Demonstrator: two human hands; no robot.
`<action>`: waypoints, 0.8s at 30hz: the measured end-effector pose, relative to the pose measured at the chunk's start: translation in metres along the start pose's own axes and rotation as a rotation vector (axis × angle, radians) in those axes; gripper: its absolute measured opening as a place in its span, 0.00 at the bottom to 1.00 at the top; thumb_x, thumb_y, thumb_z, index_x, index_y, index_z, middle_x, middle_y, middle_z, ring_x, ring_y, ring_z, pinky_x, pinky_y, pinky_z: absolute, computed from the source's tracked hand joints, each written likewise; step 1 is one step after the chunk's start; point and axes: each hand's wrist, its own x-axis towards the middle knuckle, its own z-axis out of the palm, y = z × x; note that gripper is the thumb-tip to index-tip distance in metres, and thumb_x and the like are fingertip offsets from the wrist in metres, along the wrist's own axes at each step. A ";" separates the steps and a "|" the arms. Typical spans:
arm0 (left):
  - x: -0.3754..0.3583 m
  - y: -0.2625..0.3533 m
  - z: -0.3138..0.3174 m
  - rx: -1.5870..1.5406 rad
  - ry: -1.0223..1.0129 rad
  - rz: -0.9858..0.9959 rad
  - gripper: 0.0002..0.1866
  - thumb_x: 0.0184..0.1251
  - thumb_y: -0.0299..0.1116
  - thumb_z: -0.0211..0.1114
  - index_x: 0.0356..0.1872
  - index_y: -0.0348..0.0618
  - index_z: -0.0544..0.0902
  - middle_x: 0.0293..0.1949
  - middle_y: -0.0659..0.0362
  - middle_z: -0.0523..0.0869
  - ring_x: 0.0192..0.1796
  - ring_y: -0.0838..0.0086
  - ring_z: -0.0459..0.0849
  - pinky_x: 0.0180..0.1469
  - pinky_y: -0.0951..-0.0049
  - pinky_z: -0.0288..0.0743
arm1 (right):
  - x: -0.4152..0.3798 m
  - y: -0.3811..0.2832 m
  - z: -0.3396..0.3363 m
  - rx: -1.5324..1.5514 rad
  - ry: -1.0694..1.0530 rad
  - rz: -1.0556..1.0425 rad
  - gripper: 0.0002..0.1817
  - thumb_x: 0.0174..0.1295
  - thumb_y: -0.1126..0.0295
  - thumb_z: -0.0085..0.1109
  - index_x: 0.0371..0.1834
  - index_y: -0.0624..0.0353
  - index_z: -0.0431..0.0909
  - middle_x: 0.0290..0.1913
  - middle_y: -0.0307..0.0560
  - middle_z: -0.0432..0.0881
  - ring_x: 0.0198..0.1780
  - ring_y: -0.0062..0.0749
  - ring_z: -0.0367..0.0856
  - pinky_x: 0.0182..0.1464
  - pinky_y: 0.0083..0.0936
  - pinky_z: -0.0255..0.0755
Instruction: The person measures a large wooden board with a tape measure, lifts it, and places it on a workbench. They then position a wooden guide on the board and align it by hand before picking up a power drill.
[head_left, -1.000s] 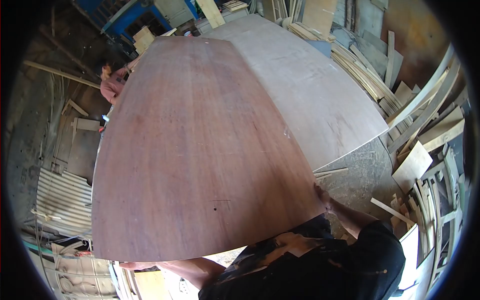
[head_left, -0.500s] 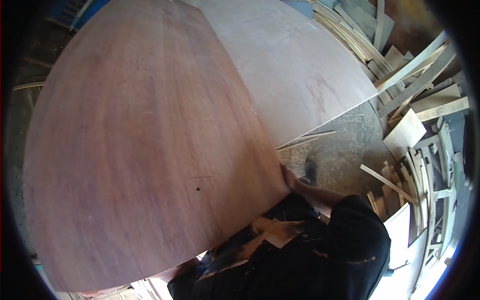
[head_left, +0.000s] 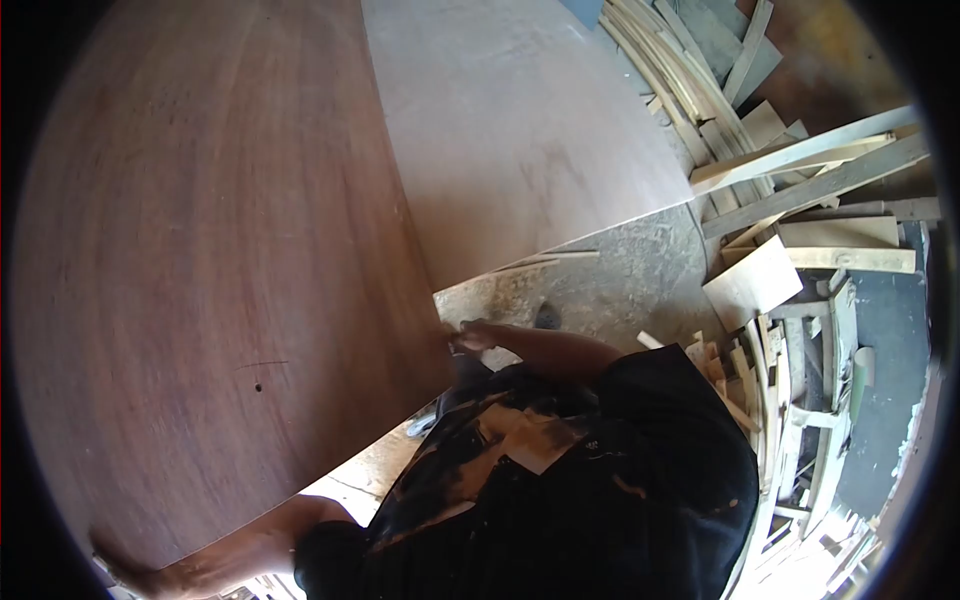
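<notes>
A large reddish-brown plywood sheet (head_left: 230, 220) fills the left half of the view, with a dark round spot and a thin line on its face. At the sheet's right edge, close to the near corner, my right hand (head_left: 474, 338) is closed on it, fingers partly hidden. Far down on the left, my left hand (head_left: 130, 575) grips the near edge by the other corner, in shadow. Beyond the brown sheet lies a paler sheet (head_left: 520, 130), partly covered by it.
Long wood strips (head_left: 680, 70) and offcuts are heaped at the right. A pale square board (head_left: 755, 283) leans among them. Thin strips lie on the concrete floor (head_left: 640, 260) beside the paler sheet. A light wooden frame (head_left: 825, 420) stands further right.
The brown sheet's near right corner has shifted left in view, and the camera has turned. My left arm now reaches out along the near edge to the left corner.
</notes>
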 end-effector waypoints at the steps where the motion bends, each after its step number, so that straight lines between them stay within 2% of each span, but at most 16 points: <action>1: -0.002 -0.002 -0.005 0.023 0.007 -0.007 0.29 0.75 0.50 0.38 0.70 0.44 0.59 0.71 0.56 0.60 0.70 0.77 0.63 0.74 0.69 0.48 | -0.050 -0.031 -0.022 -0.135 0.169 -0.015 0.34 0.68 0.42 0.40 0.20 0.63 0.77 0.19 0.48 0.79 0.20 0.32 0.80 0.21 0.30 0.75; 3: -0.006 -0.004 -0.016 0.072 0.031 -0.022 0.29 0.75 0.50 0.38 0.70 0.44 0.59 0.71 0.56 0.60 0.70 0.78 0.63 0.74 0.69 0.48 | -0.055 -0.011 -0.043 -0.050 -0.237 0.174 0.33 0.66 0.40 0.42 0.26 0.63 0.78 0.23 0.48 0.80 0.20 0.34 0.80 0.23 0.29 0.77; 4: -0.009 -0.005 -0.022 0.095 0.044 -0.030 0.29 0.75 0.50 0.38 0.70 0.44 0.59 0.71 0.56 0.60 0.70 0.78 0.63 0.74 0.69 0.48 | -0.068 -0.007 -0.059 -0.195 -0.264 -0.039 0.33 0.66 0.40 0.43 0.27 0.63 0.78 0.24 0.49 0.81 0.22 0.34 0.81 0.26 0.30 0.77; 6: -0.012 -0.007 -0.028 0.138 0.057 -0.027 0.29 0.75 0.50 0.38 0.70 0.44 0.58 0.71 0.56 0.59 0.70 0.78 0.63 0.74 0.69 0.48 | -0.081 -0.001 -0.082 -0.367 -0.300 -0.247 0.33 0.65 0.39 0.44 0.28 0.63 0.79 0.25 0.49 0.81 0.24 0.34 0.82 0.28 0.31 0.78; 8: -0.021 -0.005 -0.036 0.186 0.053 -0.032 0.29 0.76 0.49 0.38 0.70 0.44 0.58 0.71 0.56 0.59 0.70 0.78 0.63 0.74 0.70 0.48 | -0.100 0.016 -0.103 -0.183 -0.218 0.179 0.32 0.64 0.39 0.45 0.34 0.63 0.78 0.28 0.48 0.82 0.30 0.35 0.82 0.37 0.33 0.78; 9: -0.025 -0.004 -0.042 0.212 0.045 -0.037 0.29 0.76 0.49 0.38 0.70 0.43 0.58 0.72 0.56 0.59 0.70 0.79 0.63 0.74 0.70 0.48 | -0.108 0.045 -0.110 -0.225 -0.244 0.199 0.32 0.64 0.39 0.45 0.34 0.63 0.78 0.28 0.48 0.82 0.30 0.35 0.82 0.37 0.33 0.78; 10: -0.029 -0.003 -0.046 0.237 0.034 -0.037 0.29 0.76 0.49 0.38 0.70 0.43 0.58 0.72 0.56 0.59 0.70 0.79 0.63 0.74 0.70 0.48 | -0.104 0.091 -0.113 -0.348 -0.184 0.015 0.32 0.65 0.39 0.45 0.37 0.63 0.78 0.31 0.48 0.82 0.33 0.35 0.82 0.40 0.32 0.76; 12: -0.027 0.004 -0.052 0.251 0.028 -0.031 0.29 0.76 0.49 0.38 0.70 0.43 0.58 0.72 0.56 0.59 0.70 0.79 0.63 0.74 0.70 0.47 | -0.107 0.112 -0.132 -0.455 -0.137 -0.188 0.32 0.65 0.39 0.46 0.40 0.63 0.77 0.33 0.47 0.82 0.36 0.34 0.82 0.43 0.31 0.74; 14: -0.018 0.012 -0.056 0.241 0.010 -0.014 0.29 0.76 0.49 0.37 0.70 0.43 0.58 0.72 0.56 0.59 0.70 0.79 0.63 0.75 0.70 0.47 | -0.128 0.081 -0.167 -0.073 -0.205 0.391 0.31 0.64 0.40 0.47 0.45 0.61 0.76 0.37 0.46 0.82 0.39 0.31 0.80 0.44 0.29 0.73; 17: -0.019 0.034 -0.068 0.169 0.007 -0.048 0.29 0.76 0.49 0.37 0.71 0.43 0.58 0.72 0.56 0.58 0.70 0.80 0.63 0.75 0.71 0.47 | -0.156 0.029 -0.210 -0.168 -0.338 0.307 0.30 0.64 0.40 0.47 0.42 0.59 0.76 0.35 0.44 0.81 0.40 0.26 0.79 0.44 0.26 0.73; 21: -0.008 0.098 -0.084 -0.384 0.063 -0.218 0.32 0.70 0.53 0.50 0.62 0.35 0.67 0.63 0.49 0.69 0.63 0.64 0.70 0.66 0.63 0.59 | -0.186 -0.018 -0.275 -0.308 -0.555 0.270 0.28 0.65 0.41 0.48 0.43 0.59 0.74 0.35 0.42 0.79 0.38 0.23 0.77 0.43 0.24 0.74; 23: -0.004 0.142 -0.080 -0.669 0.109 -0.298 0.34 0.66 0.56 0.56 0.58 0.32 0.72 0.58 0.46 0.74 0.59 0.56 0.73 0.61 0.58 0.65 | -0.197 -0.025 -0.314 -0.023 -0.589 0.224 0.23 0.67 0.48 0.49 0.45 0.59 0.73 0.37 0.41 0.78 0.38 0.23 0.76 0.42 0.24 0.74; 24: -0.001 0.196 -0.080 -0.665 0.205 -0.423 0.29 0.68 0.53 0.55 0.54 0.33 0.76 0.55 0.48 0.77 0.56 0.58 0.75 0.60 0.60 0.66 | -0.207 -0.034 -0.335 -0.050 -0.601 0.225 0.23 0.67 0.48 0.49 0.45 0.59 0.73 0.37 0.41 0.78 0.38 0.23 0.76 0.42 0.24 0.74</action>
